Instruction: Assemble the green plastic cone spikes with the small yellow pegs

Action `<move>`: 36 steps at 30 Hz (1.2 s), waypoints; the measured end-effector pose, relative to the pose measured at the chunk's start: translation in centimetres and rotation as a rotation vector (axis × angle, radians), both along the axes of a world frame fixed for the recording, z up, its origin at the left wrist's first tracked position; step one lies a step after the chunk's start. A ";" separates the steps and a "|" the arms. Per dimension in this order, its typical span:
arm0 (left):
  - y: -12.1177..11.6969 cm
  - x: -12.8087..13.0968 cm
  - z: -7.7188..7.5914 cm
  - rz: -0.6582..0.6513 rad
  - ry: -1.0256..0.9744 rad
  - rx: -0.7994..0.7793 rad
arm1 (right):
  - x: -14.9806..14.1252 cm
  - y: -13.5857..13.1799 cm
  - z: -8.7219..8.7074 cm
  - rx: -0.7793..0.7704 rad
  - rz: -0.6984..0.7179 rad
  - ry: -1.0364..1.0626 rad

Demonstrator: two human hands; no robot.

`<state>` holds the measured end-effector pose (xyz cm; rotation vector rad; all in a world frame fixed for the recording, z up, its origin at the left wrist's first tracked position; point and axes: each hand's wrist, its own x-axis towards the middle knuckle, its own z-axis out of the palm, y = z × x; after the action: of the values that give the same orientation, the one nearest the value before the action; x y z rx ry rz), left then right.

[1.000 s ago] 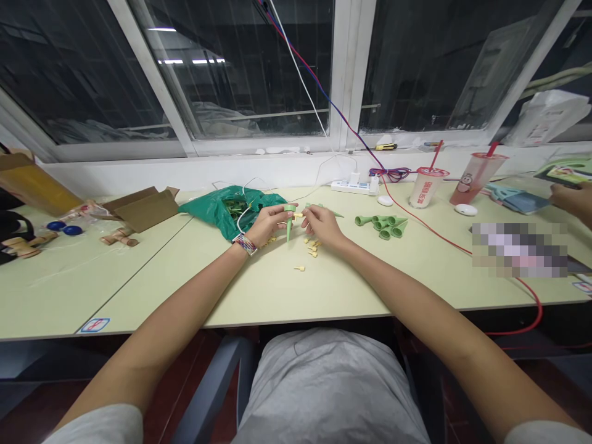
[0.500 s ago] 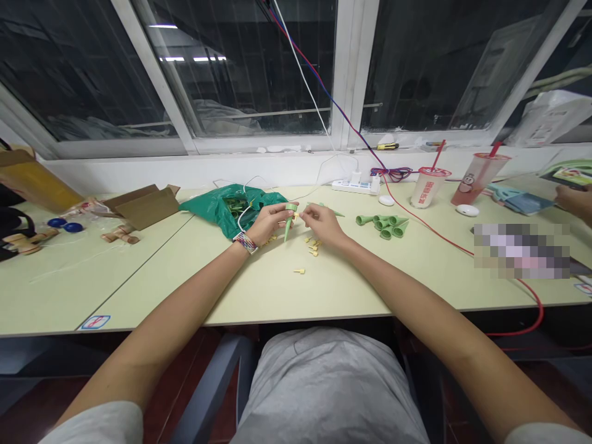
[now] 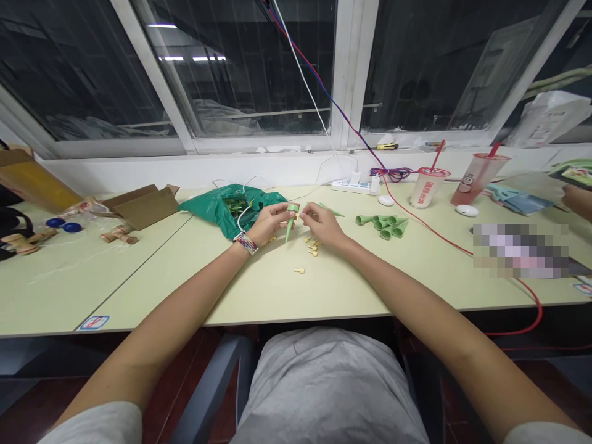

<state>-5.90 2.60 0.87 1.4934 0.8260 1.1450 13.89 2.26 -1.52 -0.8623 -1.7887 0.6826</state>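
My left hand point(image 3: 267, 223) pinches a green plastic cone point(image 3: 290, 223) by its wide top, its point slanting down toward the table. My right hand point(image 3: 324, 224) sits just right of the cone's top, fingers pinched on a small yellow piece I can barely see. Several small yellow pegs point(image 3: 313, 245) lie on the pale table point(image 3: 259, 290) under my hands, and one peg point(image 3: 300, 270) lies alone nearer me. A cluster of green cones point(image 3: 385, 225) lies to the right, and one cone point(image 3: 332, 211) lies behind my right hand.
A green plastic bag point(image 3: 231, 207) lies open behind my left hand. A cardboard box point(image 3: 141, 206) and wooden toys point(image 3: 119, 235) are at the left. Two drink cups point(image 3: 428, 186), a power strip point(image 3: 354, 185) and a red cable point(image 3: 444, 239) are at the right. Another person's hand point(image 3: 578, 200) shows far right.
The cone has tipped slightly, its top now closer to my right fingers. Both hands stay in nearly the same place. The other person's hand at far right has drawn back.
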 end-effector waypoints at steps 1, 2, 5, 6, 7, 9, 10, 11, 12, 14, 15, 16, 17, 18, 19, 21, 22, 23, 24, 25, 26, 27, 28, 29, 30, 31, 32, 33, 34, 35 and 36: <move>0.0 0.0 0.0 -0.003 0.005 0.001 | 0.0 0.0 0.0 -0.004 0.005 -0.013; 0.0 0.0 -0.1 -0.006 0.011 0.003 | 0.0 -0.1 0.1 -0.015 0.007 -0.025; 0.2 0.0 -0.2 0.008 0.023 0.012 | -0.1 -0.2 0.1 -0.038 0.004 -0.019; 0.3 0.0 -0.3 0.016 0.021 0.015 | -0.1 -0.2 0.1 -0.035 0.005 -0.009; 0.3 0.0 -0.3 0.023 0.013 0.017 | -0.1 -0.2 0.1 -0.027 0.008 0.000; 0.5 0.0 -0.4 0.020 -0.005 0.015 | -0.1 -0.2 0.1 -0.009 0.015 0.016; 0.5 0.0 -0.5 0.010 -0.012 0.016 | -0.1 -0.2 0.1 -0.001 0.021 0.022; 0.5 0.0 -0.5 -0.002 -0.015 0.020 | -0.1 -0.2 0.1 0.002 0.027 0.027; 0.5 0.0 -0.6 -0.014 -0.012 0.027 | -0.1 -0.3 0.1 0.001 0.030 0.032; 0.5 0.0 -0.7 -0.030 0.008 0.048 | -0.1 -0.4 0.2 -0.009 0.034 0.030; 0.5 0.1 -0.7 -0.028 0.019 0.062 | -0.1 -0.4 0.2 -0.014 0.034 0.021; 0.5 0.2 -0.8 -0.022 0.028 0.077 | -0.2 -0.4 0.2 -0.018 0.031 0.008; 0.5 0.3 -0.9 -0.014 0.036 0.092 | -0.2 -0.4 0.3 -0.019 0.025 -0.005; 0.5 0.4 -0.9 -0.005 0.043 0.109 | -0.2 -0.4 0.3 -0.021 0.016 -0.017; 0.5 0.5 -1.0 0.003 0.048 0.125 | -0.2 -0.4 0.4 -0.027 0.008 -0.027; 0.4 0.7 -1.2 0.009 0.049 0.148 | -0.2 -0.5 0.4 -0.049 -0.004 -0.038; 0.4 0.9 -1.2 0.006 0.043 0.150 | -0.2 -0.5 0.4 -0.059 -0.004 -0.043; 0.4 0.9 -1.2 0.000 0.031 0.144 | -0.1 -0.5 0.5 -0.062 -0.005 -0.049; 0.4 1.0 -1.2 -0.004 0.016 0.130 | -0.1 -0.6 0.5 -0.055 -0.008 -0.054; 0.3 1.1 -1.1 -0.003 0.001 0.110 | 0.0 -0.6 0.6 -0.041 -0.014 -0.060; 0.2 1.1 -1.0 0.002 -0.010 0.090 | 0.0 -0.7 0.6 -0.022 -0.021 -0.069; 0.2 1.1 -1.0 0.010 -0.017 0.070 | 0.1 -0.8 0.7 -0.001 -0.026 -0.080; 0.1 1.1 -0.9 0.016 -0.018 0.054 | 0.2 -0.8 0.7 0.020 -0.030 -0.091; 0.1 1.1 -0.8 0.017 -0.014 0.042 | 0.2 -0.8 0.8 0.040 -0.032 -0.101; 0.0 1.1 -0.7 0.016 -0.007 0.037 | 0.2 -0.7 0.8 0.058 -0.029 -0.111; 0.0 1.0 -0.7 0.012 0.005 0.040 | 0.2 -0.6 0.8 0.072 -0.025 -0.118; 0.0 1.0 -0.7 0.011 0.023 0.051 | 0.2 -0.5 0.7 0.081 -0.023 -0.120; 0.0 1.0 -0.7 0.014 0.044 0.069 | 0.2 -0.3 0.7 0.083 -0.024 -0.118; 0.0 0.9 -0.8 0.022 0.064 0.090 | 0.1 -0.1 0.6 0.077 -0.026 -0.112; 0.1 0.9 -0.8 0.031 0.079 0.108 | 0.0 0.0 0.5 0.064 -0.026 -0.104; 0.1 0.9 -0.9 0.038 0.087 0.120 | -0.1 0.1 0.5 0.045 -0.025 -0.094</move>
<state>-4.95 2.69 0.01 1.6431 0.8605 1.1817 13.79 2.41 -1.04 -0.8969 -1.8669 0.5920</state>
